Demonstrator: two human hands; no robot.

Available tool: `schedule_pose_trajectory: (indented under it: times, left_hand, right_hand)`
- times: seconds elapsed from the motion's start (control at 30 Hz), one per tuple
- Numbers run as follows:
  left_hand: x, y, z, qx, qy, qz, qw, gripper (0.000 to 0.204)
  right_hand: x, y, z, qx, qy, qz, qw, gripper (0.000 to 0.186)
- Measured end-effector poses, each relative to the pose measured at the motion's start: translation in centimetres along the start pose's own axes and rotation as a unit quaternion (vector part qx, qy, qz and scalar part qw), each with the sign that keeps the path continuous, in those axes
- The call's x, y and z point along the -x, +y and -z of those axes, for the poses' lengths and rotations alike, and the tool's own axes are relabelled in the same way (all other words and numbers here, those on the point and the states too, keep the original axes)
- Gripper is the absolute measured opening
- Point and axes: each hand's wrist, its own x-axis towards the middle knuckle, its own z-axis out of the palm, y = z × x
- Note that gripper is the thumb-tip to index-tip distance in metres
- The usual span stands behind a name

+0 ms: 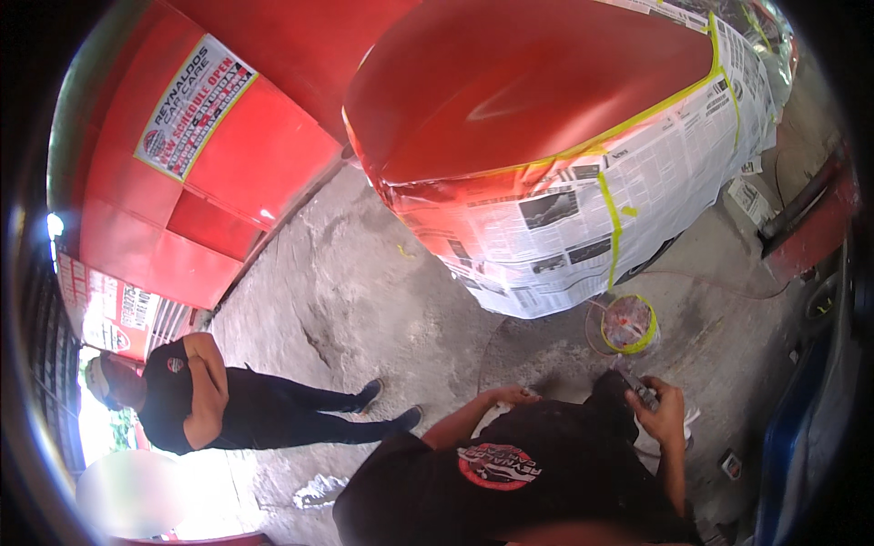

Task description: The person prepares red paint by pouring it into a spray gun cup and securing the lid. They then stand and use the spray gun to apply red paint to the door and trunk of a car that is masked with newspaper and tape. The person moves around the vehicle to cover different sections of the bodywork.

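Observation:
My right hand (664, 415) is closed round a slim grey handheld object (643, 389). Its exact kind is too small to make out. Further left, beside my black shirt (564, 455), my left hand (516, 396) has its fingers curled; whatever they may hold is hidden. Just beyond my right hand, a round bucket (628, 325) with a yellow rim stands on the floor. Past it is a vehicle with a glossy red panel (528, 82), its lower side covered in newspaper (583, 227) fixed along the edges with yellow tape (614, 238).
A person in black (196, 396) stands at the left with arms folded. Red metal panels (218, 127) with a sign form the wall behind. A thin hose (719, 280) runs over the concrete floor (346, 282). Red metal equipment (810, 227) stands at the right.

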Motion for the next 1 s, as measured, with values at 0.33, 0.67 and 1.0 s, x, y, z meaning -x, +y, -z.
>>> schedule_pose_trajectory:
  times: [0.33,0.67,1.0]
  left_hand:
    - [-22.5,8.3,-5.4,-0.311,0.051,-0.040,0.948,0.041]
    - [-19.7,25.8,-6.5,-0.295,0.036,0.053,0.953,0.051]
    - [-14.5,22.6,-8.1,-0.217,0.318,0.072,0.920,0.034]
  right_hand:
    - [-5.8,17.7,14.9,0.023,-0.068,-0.009,0.997,0.039]
    - [-10.8,27.4,22.0,-0.086,-0.146,0.000,0.985,0.031]
    - [-14.4,18.8,17.6,-0.069,-0.268,0.127,0.952,0.037]
